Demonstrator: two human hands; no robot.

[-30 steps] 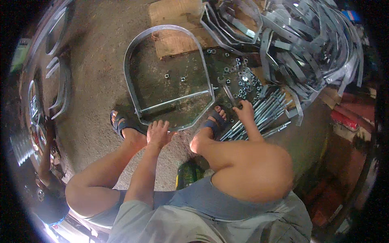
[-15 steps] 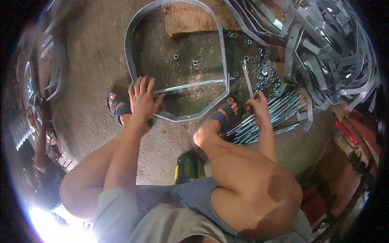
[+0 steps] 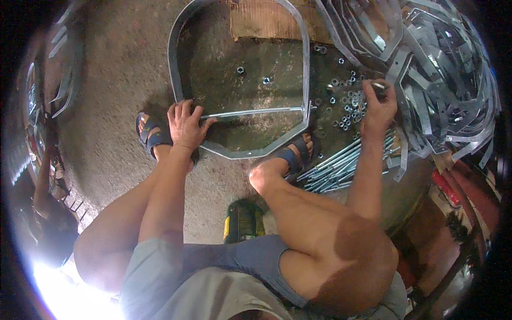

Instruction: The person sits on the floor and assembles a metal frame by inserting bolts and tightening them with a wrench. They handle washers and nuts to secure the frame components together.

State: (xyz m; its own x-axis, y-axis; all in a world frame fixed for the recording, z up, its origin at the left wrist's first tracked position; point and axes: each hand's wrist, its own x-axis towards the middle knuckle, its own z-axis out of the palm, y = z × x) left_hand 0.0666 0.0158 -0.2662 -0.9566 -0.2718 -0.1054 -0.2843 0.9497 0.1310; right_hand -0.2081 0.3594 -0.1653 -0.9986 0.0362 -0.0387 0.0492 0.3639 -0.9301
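Compared with half a second earlier, the right hand [image 3: 380, 106] had moved from beside the loose rods [image 3: 341, 166] to a spot farther out, between the scattered nuts and washers [image 3: 351, 109] and the pile of bent metal strips [image 3: 445, 80]. It grasped the wrench [image 3: 380, 84], which had turned from pointing away to lying crosswise, its shaft blurred. The left hand [image 3: 185, 124] stayed over the left end of the crossrod [image 3: 256, 112], fingers on the metal frame [image 3: 306, 58]; how firmly it gripped, I could not tell. The wrench sat at the right fingertips, well apart from the frame. The frame's near edge lay between 2 sandaled feet [image 3: 154, 140], its far side overlapping cardboard [image 3: 266, 21]; concrete floor [image 3: 117, 69] stretched leftward.
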